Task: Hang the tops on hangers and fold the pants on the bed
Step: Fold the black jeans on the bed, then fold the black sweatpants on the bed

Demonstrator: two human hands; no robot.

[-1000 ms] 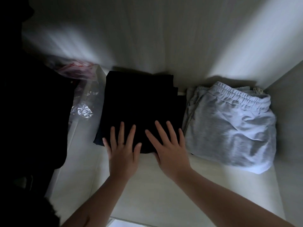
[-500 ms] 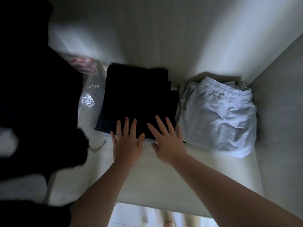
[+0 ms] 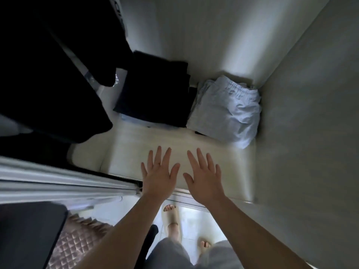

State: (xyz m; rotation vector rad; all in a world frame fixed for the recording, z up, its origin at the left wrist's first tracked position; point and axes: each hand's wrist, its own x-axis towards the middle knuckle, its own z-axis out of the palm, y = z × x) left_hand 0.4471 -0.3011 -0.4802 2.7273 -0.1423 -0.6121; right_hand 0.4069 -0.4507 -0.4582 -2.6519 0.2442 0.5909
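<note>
Both hands, left (image 3: 158, 176) and right (image 3: 204, 178), are held spread and empty above the shelf (image 3: 124, 152), apart from the folded black pants (image 3: 155, 94) and grey pants (image 3: 227, 111) set neatly at its back.

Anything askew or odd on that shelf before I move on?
Mostly tidy. The black pants lie flat and square. The grey pants beside them are lumpier, waistband bunched against the back corner, front corner drooping toward the shelf edge. Both hands, left and right, are open and empty.
</note>
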